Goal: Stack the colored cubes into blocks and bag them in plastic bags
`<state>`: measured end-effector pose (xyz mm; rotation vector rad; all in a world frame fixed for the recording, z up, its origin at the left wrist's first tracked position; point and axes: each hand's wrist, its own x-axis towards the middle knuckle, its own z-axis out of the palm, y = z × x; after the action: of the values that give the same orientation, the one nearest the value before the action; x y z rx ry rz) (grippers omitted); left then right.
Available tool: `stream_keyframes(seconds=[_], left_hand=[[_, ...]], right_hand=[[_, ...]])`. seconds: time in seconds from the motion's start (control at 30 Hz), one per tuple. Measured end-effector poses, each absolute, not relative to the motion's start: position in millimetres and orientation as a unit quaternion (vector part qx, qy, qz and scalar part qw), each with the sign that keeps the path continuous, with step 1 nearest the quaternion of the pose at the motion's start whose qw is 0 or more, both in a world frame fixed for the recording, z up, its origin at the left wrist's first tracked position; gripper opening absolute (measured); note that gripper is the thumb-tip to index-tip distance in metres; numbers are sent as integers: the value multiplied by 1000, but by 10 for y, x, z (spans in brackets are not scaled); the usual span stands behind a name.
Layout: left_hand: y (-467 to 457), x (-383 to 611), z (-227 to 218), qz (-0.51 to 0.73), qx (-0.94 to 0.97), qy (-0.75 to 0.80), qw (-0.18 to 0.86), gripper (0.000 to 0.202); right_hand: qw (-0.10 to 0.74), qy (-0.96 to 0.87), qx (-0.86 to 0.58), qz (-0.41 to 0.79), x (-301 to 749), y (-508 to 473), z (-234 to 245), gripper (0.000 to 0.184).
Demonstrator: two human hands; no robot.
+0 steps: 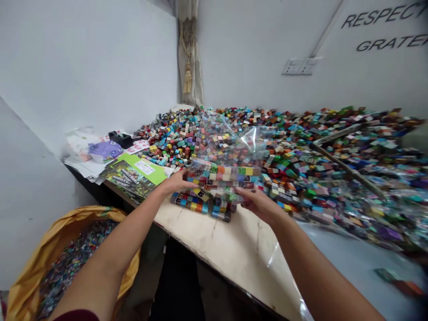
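A pale, marble-like table (234,249) runs from the near centre toward the far right of a room with plain grey-white walls, its far half buried under a heap of small multicoloured cubes (301,147) that spreads to the right edge, where sealed clear packets of the same cubes lie blurred. A beige curtain with a tassel (187,58) hangs in the far corner, and a white switch plate (299,67) sits on the right wall beside black lettering (384,26) that reads, cut off by the frame, "RESPECT" and "GRATEF". At the table's left end lie a green printed box sheet (135,174) whose title is too small to read, loose papers and a black tape dispenser (121,139). Below the near left edge stands a yellow sack (30,267) filled with tiny mixed pieces. At mid-table the person holds a clear plastic bag (230,147) of cubes upright, its mouth rising open toward the heap; rows of cubes (200,203) lie flat on the table just beneath it. The left hand (177,182) grips the bag's lower left side with curled fingers, and the right hand (256,203) clasps its lower right edge, fingers closed on the plastic.
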<state>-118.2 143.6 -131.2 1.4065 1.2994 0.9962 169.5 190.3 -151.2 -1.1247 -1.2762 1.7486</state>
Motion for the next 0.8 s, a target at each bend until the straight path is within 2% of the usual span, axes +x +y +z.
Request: stream_keyframes(seconds=[0.2, 0.3, 0.6, 0.8], left_hand=[[1463, -993, -1342, 393, 475, 550, 563, 65], [1475, -925, -1388, 405, 459, 549, 569, 61], [1135, -473, -991, 421, 463, 543, 560, 56], [424, 281, -1184, 410, 434, 532, 600, 54]], right_hand=[[296, -412, -453, 733, 1828, 1970, -1466, 17], [293, -408, -446, 741, 1872, 1976, -1483, 14], [331, -404, -440, 730, 2255, 1667, -1323, 18], [280, -405, -484, 723, 3059, 976, -1393, 29]])
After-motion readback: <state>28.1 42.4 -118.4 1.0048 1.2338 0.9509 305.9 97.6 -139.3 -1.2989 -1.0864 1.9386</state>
